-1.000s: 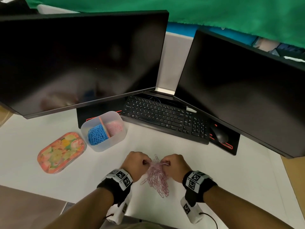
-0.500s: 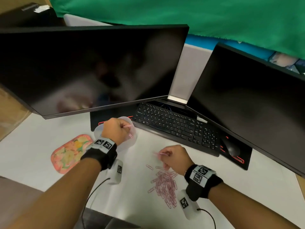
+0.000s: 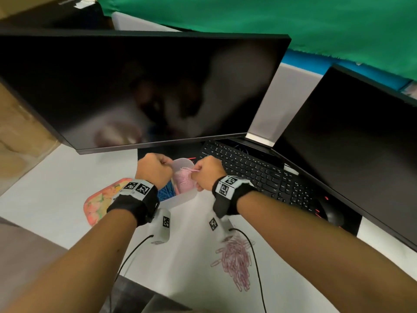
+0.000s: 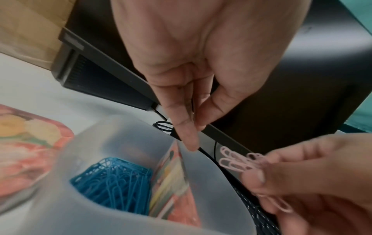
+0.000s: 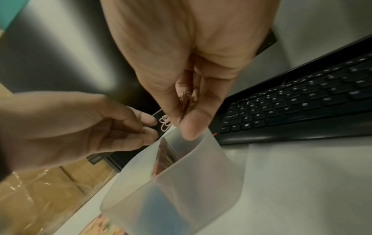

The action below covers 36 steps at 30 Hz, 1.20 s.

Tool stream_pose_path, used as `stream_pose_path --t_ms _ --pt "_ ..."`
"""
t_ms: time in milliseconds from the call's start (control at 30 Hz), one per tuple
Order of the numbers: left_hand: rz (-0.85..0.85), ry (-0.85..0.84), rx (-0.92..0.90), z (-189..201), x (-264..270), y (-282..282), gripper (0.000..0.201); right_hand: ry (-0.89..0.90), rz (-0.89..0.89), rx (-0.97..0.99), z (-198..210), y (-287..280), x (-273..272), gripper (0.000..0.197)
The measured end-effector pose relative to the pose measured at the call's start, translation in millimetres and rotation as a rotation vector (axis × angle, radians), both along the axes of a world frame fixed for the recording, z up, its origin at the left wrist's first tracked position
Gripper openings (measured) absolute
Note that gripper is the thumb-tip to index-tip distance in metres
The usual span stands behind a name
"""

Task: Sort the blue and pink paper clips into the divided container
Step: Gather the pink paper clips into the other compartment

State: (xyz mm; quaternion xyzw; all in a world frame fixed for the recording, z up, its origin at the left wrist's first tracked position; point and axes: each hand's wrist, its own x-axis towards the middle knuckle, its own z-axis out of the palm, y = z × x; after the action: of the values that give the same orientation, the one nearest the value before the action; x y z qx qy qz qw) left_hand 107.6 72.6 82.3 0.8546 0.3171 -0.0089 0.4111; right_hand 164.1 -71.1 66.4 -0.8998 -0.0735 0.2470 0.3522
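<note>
The frosted divided container [image 3: 186, 198] stands just in front of the left monitor. Blue paper clips [image 4: 116, 179] fill its left compartment and pink clips [image 3: 184, 180] lie in the right one, beyond the patterned divider [image 4: 171, 174]. My right hand [image 5: 182, 117] pinches a small bunch of pink clips [image 4: 235, 160] above the container's far rim. My left hand [image 4: 196, 133] hovers over the rim beside it, fingers pointing down, thumb near the fingertips, with nothing seen in it. A pile of pink clips [image 3: 237, 260] lies on the white table under my right forearm.
A floral lid [image 3: 99, 204] lies left of the container. A black keyboard [image 3: 259, 168] and mouse [image 3: 331, 213] sit to the right. Two dark monitors [image 3: 146, 86] [image 3: 361, 143] overhang the back of the table. Wrist-camera cables trail over the near edge.
My right hand has lifted a few pink clips from the pile and carried them left and forward over the container. The left hand, there half a second ago with a clip, now shows none.
</note>
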Motion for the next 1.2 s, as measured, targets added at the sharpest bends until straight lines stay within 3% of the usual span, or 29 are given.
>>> stream_pose_path --t_ms 33,133,200,333,400,500,600,700,800,900,967,1033,1133,1200 --pt "0.001 0.001 -0.004 -0.3 -3.4 1.8 0.021 -0.007 0.006 -0.034 -2.5 7.2 3.6 0.003" --pt "-0.003 -0.011 -0.011 -3.6 -10.5 2.7 0.019 0.012 0.025 -0.085 -7.5 18.8 9.3 0.019" --pt "-0.049 -0.030 -0.011 -7.1 -14.5 -1.0 0.020 0.020 0.036 -0.056 -4.0 15.6 7.7 0.019" --pt "-0.270 0.033 -0.125 -16.4 -22.3 -17.9 0.028 -0.022 -0.024 0.131 0.8 -24.6 -4.1 0.016" --pt "-0.423 0.119 -0.136 -22.4 -27.1 -32.5 0.028 -0.085 -0.011 0.055 -6.1 -58.2 -14.2 0.023" --pt "-0.670 0.231 0.073 -34.7 -35.9 -58.9 0.033 -0.057 0.172 -0.221 -28.7 -108.0 -40.4 0.040" --pt "-0.861 0.362 0.177 -52.9 -49.8 -83.5 0.059 0.008 0.440 -0.363 -56.4 -134.0 -73.1 0.063" --pt "-1.061 0.380 0.290 -68.1 -72.3 -101.4 0.074 -0.051 0.601 -0.371 -70.7 -145.6 -105.8 0.069" --pt "-1.248 0.283 0.399 -71.7 -94.8 -110.1 0.077 -0.104 0.722 -0.316 -84.3 -163.8 -135.0 0.067" --pt "-1.390 0.226 0.392 -70.8 -109.5 -111.8 0.074 -0.075 0.714 -0.207 -84.9 -179.5 -149.4 0.065" --pt "-1.396 0.206 0.307 -74.5 -112.8 -110.2 0.076 -0.009 0.577 -0.136 -75.9 -188.9 -150.7 0.067" --pt "-1.376 0.192 0.261 -79.6 -111.7 -108.5 0.075 -0.071 0.472 -0.150 -72.4 -200.6 -149.6 0.068" --pt "-1.299 0.157 0.339 -78.1 -110.1 -114.3 0.075 -0.140 0.440 -0.306 -77.3 -215.6 -148.4 0.081" --pt "-1.224 0.224 0.377 -77.9 -112.6 -121.9 0.092 -0.153 0.469 -0.369 -79.4 -215.8 -147.8 0.086"
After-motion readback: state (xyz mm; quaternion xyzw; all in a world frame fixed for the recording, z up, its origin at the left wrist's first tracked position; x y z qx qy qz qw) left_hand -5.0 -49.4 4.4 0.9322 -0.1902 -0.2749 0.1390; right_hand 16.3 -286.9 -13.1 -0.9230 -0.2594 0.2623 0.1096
